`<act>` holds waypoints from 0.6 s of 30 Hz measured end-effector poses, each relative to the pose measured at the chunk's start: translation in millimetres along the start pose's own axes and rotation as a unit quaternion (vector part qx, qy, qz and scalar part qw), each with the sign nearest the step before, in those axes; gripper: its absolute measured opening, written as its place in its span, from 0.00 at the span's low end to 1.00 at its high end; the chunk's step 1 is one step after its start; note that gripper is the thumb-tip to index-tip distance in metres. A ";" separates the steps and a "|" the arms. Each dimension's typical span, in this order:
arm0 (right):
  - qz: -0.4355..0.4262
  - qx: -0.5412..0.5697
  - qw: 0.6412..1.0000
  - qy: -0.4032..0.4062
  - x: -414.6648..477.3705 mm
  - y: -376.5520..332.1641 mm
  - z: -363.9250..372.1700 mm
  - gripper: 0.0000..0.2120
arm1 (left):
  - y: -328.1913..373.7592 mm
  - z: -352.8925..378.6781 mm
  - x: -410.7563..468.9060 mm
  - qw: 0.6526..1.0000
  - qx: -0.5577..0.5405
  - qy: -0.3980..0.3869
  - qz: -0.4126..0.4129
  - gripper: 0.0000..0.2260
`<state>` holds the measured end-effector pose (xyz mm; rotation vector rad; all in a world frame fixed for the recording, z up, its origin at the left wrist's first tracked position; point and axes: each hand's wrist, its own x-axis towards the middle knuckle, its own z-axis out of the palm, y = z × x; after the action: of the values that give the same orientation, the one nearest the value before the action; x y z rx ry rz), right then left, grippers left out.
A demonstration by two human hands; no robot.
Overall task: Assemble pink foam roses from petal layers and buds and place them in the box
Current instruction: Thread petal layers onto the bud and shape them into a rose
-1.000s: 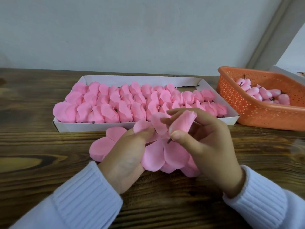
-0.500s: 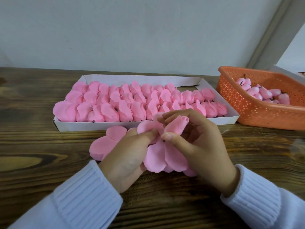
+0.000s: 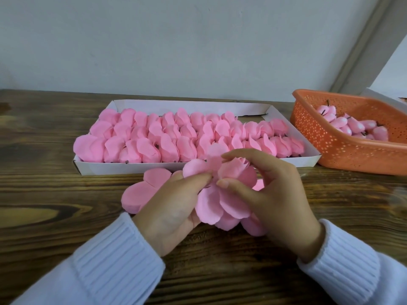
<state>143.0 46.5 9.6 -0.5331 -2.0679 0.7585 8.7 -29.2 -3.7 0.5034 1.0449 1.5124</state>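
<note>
One unfinished foam rose [image 3: 222, 201] sits between two hands, just above the wooden table [image 3: 55, 194] and directly in front of the box. The left hand [image 3: 171, 208] cups it from below and pinches the petals near the centre with its thumb. The right hand [image 3: 279, 194] curls round the far side, thumb and fingers closed on upturned petals. The rose is soft matte pink. Its broad rounded petals overlap in several layers: the lower ones droop flat towards the table and the upper ones are folded up into a loose cup. Its centre is hidden by petals and fingers.

One thick stack of flat petal layers [image 3: 141, 192] lies on the table, touching the left hand and just in front of the box.

One shallow white cardboard box [image 3: 132, 168] holds finished roses [image 3: 167, 137] in three rough rows. They are packed too tightly to count, and a bare strip remains along the back wall.

One orange perforated basket [image 3: 330, 146] stands just right of the box. About ten pink buds [image 3: 352, 126] with dark stems show in it, and more may be behind its wall.

Two ribbed white sleeves [image 3: 114, 260] cover the wrists.
</note>
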 end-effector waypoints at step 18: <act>-0.087 -0.059 0.994 0.035 -2.6 -0.6 1.7 0.14 | 5.2 1.7 -13.9 0.959 0.213 -0.164 0.090 0.08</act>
<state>142.9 43.9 7.8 -0.4314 -2.0716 0.5123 10.4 -41.4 4.8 1.1398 1.0816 1.2956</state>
